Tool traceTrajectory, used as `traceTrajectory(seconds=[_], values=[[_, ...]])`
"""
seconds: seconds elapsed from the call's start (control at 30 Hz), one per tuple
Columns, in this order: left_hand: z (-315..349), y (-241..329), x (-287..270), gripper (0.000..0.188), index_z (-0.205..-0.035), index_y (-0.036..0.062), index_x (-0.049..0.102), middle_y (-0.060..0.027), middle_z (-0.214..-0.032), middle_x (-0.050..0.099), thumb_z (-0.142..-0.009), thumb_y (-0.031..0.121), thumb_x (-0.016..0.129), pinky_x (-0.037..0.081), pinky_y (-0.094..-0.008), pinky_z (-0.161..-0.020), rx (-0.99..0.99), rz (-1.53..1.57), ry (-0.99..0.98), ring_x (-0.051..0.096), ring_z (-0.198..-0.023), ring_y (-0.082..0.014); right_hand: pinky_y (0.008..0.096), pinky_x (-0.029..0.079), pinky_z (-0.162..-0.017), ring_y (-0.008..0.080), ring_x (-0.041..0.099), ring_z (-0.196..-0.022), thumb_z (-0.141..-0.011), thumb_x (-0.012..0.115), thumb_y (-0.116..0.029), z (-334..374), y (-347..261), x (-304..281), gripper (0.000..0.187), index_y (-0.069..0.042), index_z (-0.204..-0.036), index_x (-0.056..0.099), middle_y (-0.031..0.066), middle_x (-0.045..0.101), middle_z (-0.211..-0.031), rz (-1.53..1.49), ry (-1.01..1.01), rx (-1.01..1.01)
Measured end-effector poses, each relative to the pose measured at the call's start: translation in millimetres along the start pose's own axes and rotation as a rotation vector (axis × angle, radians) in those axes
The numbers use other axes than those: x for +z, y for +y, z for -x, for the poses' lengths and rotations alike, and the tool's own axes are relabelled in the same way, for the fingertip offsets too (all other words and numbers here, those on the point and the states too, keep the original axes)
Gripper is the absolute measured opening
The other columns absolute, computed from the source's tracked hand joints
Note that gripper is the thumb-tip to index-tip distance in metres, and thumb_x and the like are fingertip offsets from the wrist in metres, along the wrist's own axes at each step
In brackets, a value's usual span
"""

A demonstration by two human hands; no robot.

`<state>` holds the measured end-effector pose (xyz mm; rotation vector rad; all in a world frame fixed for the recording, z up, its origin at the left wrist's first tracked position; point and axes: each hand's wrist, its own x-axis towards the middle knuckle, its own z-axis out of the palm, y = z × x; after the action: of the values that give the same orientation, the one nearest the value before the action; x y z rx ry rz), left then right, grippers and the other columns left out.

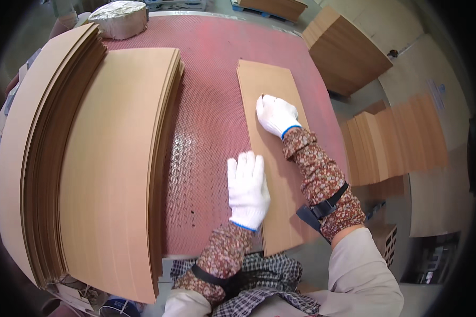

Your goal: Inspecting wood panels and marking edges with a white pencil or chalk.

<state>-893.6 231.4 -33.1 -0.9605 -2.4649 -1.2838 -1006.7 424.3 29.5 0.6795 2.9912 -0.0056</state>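
Note:
A narrow stack of brown, cardboard-like sheets [280, 211] lies lengthwise in front of me on a red, mesh-textured table [206, 79]. My right hand [278, 113], in a white knitted glove with a blue cuff, rests on its upper part with the fingers curled closed. A small dark tip pokes out by those fingers; what they hold is too small to name. Lower down, my left hand [248, 187], gloved the same way, lies flat along the stack's left edge, fingers stretched out and holding nothing. Flowered sleeve covers wrap both forearms.
Two taller piles of long brown sheets, a nearer one [116, 158] and an outer one [47, 116], stand on the table's left. A silvery wrapped roll [119, 20] sits at the far left corner. More brown stacks [349, 53] stand beyond the right edge.

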Motion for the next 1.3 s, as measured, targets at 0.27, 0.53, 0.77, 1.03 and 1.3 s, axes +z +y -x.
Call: traceTrajectory(seconds=[0.27, 0.53, 0.77, 1.03, 1.3], values=[[-164.2, -88.8, 45.2, 0.037, -0.123, -0.0037, 0.065, -0.0251, -0.128, 0.066, -0.088, 0.005, 0.069, 0.043, -0.0540, -0.111, 0.074, 0.030, 0.009, 0.060, -0.123, -0.0419, 0.0540, 0.060, -0.061, 0.0389, 0.075, -0.064, -0.110, 0.051, -0.036, 23.1, -5.5, 20.9, 0.035, -0.010, -0.093, 0.067, 0.0169, 0.075, -0.071, 0.039, 0.139, 0.039], [-286.1, -148.3, 111.3, 0.020, -0.104, 0.0008, 0.060, -0.0166, -0.107, 0.059, -0.086, 0.003, 0.067, 0.043, -0.0484, -0.093, 0.135, 0.074, -0.007, 0.057, -0.104, -0.0372, 0.0464, 0.049, -0.043, 0.0324, 0.064, -0.045, -0.107, 0.063, -0.029, 43.4, -7.6, 23.8, 0.031, -0.010, -0.083, 0.057, 0.0116, 0.064, -0.055, -0.065, 0.070, 0.065], [-297.4, -170.6, 147.7, 0.023, -0.112, -0.0007, 0.062, -0.0171, -0.111, 0.062, -0.089, 0.003, 0.063, 0.043, -0.0475, -0.096, 0.193, 0.072, 0.040, 0.058, -0.107, -0.0363, 0.0452, 0.048, -0.045, 0.0320, 0.062, -0.048, -0.104, 0.069, -0.027, 69.8, 6.6, 43.1, 0.033, -0.011, -0.078, 0.056, 0.0105, 0.060, -0.058, -0.162, 0.097, 0.172], [-237.9, -152.3, 103.5, 0.018, -0.111, 0.0042, 0.066, -0.0183, -0.097, 0.068, -0.094, 0.012, 0.069, 0.053, -0.0511, -0.084, 0.195, 0.130, -0.127, 0.067, -0.093, -0.0395, 0.0530, 0.054, -0.073, 0.0379, 0.066, -0.087, -0.104, 0.068, -0.031, 53.1, 75.8, 76.8, 0.029, -0.006, -0.090, 0.066, 0.0138, 0.067, -0.095, -0.101, 0.528, 0.401], [-177.8, -119.1, 36.9, 0.027, -0.120, 0.0067, 0.065, -0.0184, -0.090, 0.074, -0.099, 0.023, 0.071, 0.058, -0.0492, -0.075, -0.056, 0.073, -0.672, 0.073, -0.085, -0.0405, 0.0543, 0.054, -0.076, 0.0389, 0.066, -0.089, -0.105, 0.065, -0.034, 48.5, 88.2, 93.9, 0.032, -0.006, -0.091, 0.068, 0.0144, 0.069, -0.097, -0.163, 0.536, 0.459]])
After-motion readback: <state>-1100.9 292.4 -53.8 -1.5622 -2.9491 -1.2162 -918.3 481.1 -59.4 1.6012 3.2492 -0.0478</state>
